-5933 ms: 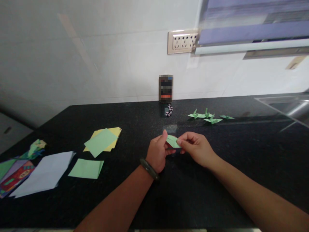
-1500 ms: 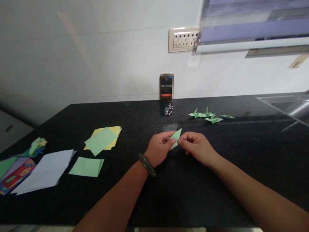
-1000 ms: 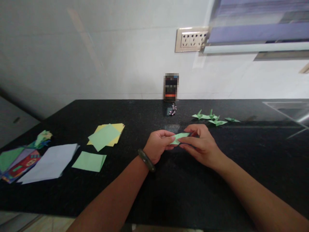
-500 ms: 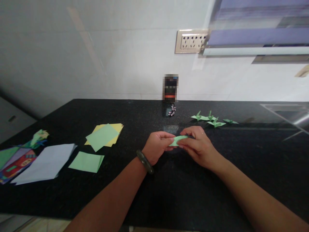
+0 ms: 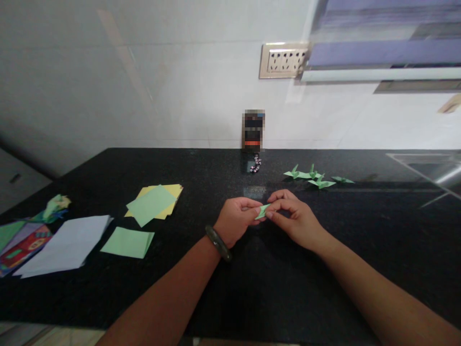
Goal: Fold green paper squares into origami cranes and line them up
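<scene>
Both my hands meet over the middle of the black counter [image 5: 273, 288], pinching a small folded green paper piece [image 5: 262, 211]. My left hand [image 5: 236, 223], with a dark bangle on the wrist, grips its left end with closed fingers. My right hand [image 5: 293, 218] pinches its right end, and its fingers cover most of the paper. The piece is held just above the countertop.
Several folded green paper cranes [image 5: 311, 176] lie at the back right. A green sheet on yellow sheets [image 5: 154, 204], a folded green sheet [image 5: 127, 241], a white sheet [image 5: 66, 246] and coloured papers [image 5: 19, 242] lie to the left. A dark upright object [image 5: 254, 129] stands against the wall; a sink [image 5: 428, 168] is at far right.
The green piece has been turned from upright to flat and pressed narrower between my fingers. My right hand's fingers have closed in over it. The camera has shifted slightly.
</scene>
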`<move>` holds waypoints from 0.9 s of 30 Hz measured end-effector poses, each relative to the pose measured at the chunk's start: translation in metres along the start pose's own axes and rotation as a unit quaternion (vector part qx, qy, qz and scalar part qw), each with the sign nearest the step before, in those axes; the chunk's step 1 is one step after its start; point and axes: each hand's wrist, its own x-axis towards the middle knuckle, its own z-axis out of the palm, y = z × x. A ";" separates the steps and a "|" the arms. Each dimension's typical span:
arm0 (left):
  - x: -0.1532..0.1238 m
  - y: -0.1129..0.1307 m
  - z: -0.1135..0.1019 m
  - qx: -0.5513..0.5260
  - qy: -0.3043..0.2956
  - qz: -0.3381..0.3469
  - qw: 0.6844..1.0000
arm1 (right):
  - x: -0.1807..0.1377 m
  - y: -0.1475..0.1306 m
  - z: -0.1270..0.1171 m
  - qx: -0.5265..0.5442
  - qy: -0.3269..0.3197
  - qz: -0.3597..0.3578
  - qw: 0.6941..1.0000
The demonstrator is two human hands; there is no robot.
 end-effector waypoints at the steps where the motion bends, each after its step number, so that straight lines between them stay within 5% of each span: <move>1: 0.000 0.000 0.000 -0.001 0.002 0.000 1.000 | 0.000 0.000 0.000 0.005 -0.001 0.003 1.000; 20: -0.003 0.004 0.004 -0.006 0.013 -0.007 1.000 | -0.001 -0.002 0.002 0.056 0.020 0.055 0.997; 27: -0.003 0.003 0.005 -0.018 0.007 -0.006 1.000 | -0.003 0.005 0.008 0.134 0.036 0.135 0.981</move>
